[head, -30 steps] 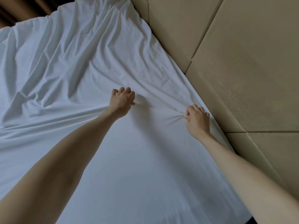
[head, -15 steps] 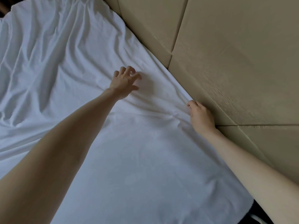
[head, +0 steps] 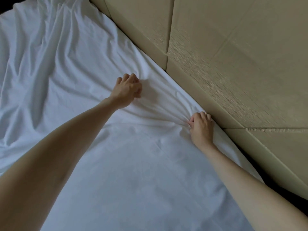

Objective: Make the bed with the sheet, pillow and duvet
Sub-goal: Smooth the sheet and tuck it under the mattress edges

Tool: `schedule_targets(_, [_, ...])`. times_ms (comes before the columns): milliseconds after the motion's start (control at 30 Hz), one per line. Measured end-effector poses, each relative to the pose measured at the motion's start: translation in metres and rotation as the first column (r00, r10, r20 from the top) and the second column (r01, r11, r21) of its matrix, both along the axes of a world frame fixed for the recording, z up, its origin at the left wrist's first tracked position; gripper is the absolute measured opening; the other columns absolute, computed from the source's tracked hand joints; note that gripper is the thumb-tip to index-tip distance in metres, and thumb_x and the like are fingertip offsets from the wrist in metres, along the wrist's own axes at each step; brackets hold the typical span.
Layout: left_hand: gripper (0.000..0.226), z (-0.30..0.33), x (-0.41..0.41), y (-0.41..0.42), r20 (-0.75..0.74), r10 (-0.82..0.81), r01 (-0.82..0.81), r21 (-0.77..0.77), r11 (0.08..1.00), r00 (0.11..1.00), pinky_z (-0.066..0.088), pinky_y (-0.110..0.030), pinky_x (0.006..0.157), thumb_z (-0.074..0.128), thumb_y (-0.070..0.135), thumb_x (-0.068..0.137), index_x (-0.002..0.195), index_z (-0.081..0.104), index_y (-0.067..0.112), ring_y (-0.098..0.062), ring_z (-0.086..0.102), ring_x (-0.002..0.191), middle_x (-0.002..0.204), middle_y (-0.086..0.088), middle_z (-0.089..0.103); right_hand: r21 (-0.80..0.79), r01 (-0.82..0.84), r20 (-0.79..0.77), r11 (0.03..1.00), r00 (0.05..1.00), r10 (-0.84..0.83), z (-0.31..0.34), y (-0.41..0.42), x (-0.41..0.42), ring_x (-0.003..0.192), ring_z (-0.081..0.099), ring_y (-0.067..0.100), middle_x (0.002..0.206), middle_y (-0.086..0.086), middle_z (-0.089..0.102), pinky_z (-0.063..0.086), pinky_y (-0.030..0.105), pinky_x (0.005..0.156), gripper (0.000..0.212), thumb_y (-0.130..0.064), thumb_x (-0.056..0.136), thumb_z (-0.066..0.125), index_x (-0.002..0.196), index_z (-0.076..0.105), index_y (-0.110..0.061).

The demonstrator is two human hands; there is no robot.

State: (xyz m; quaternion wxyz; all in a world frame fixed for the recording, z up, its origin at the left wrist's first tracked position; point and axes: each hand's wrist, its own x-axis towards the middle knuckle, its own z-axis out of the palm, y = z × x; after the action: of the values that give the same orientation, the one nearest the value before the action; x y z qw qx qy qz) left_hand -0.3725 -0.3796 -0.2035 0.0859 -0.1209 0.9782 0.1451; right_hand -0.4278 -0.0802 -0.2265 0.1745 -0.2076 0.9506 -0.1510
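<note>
A white sheet [head: 126, 164] covers the bed, smooth near me and creased toward the far left. My right hand [head: 202, 126] grips a bunch of the sheet at the bed's edge, right beside the padded headboard; creases fan out from its fingers. My left hand [head: 127, 90] lies farther in on the sheet with its fingers curled into the cloth, and folds run from it toward my right hand. No pillow or duvet is in view.
A beige padded headboard [head: 233, 55] of several panels runs diagonally along the right side. A dark gap [head: 260, 170] shows between the bed's edge and the headboard at lower right. Rumpled folds [head: 33, 55] of sheet fill the far left.
My left hand, open half a second ago, has curled into the sheet. My right hand has closed on a bunch of sheet at the headboard edge.
</note>
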Motion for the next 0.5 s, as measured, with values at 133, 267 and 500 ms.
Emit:
schedule_targets(133, [0.006, 0.007, -0.02, 0.001, -0.107, -0.006, -0.001, -0.064, 0.998, 0.994, 0.03, -0.034, 0.079, 0.064, 0.01, 0.088, 0.09, 0.059, 0.007, -0.031, 0.047, 0.097, 0.105, -0.011, 0.054, -0.176, 0.072, -0.078, 0.982, 0.993, -0.087, 0.006, 0.002, 0.008, 0.078, 0.049, 0.029, 0.078, 0.003, 0.045, 0.034, 0.035, 0.069, 0.026, -0.003, 0.088, 0.06, 0.075, 0.04, -0.015])
schedule_targets(267, [0.004, 0.011, -0.044, 0.006, -0.201, 0.042, -0.071, -0.142, 0.987, 0.979, 0.03, -0.037, 0.079, 0.057, 0.009, 0.091, 0.093, 0.055, 0.005, -0.033, 0.047, 0.097, 0.104, -0.013, 0.053, -0.235, 0.101, -0.1, 0.967, 0.987, -0.128, 0.014, -0.005, 0.003, 0.064, 0.041, 0.021, 0.079, 0.001, 0.041, 0.026, 0.028, 0.055, 0.02, -0.004, 0.094, 0.049, 0.079, 0.038, -0.012])
schedule_targets(500, [0.004, 0.016, -0.065, 0.015, -0.343, 0.086, -0.12, -0.081, 0.989, 0.935, 0.028, -0.035, 0.082, 0.055, 0.009, 0.089, 0.092, 0.053, 0.009, -0.029, 0.048, 0.092, 0.097, -0.009, 0.054, -0.348, 0.19, -0.124, 0.918, 0.961, -0.246, 0.021, -0.002, 0.002, 0.061, 0.038, 0.023, 0.077, 0.004, 0.041, 0.025, 0.028, 0.053, 0.02, -0.004, 0.096, 0.047, 0.083, 0.035, -0.014])
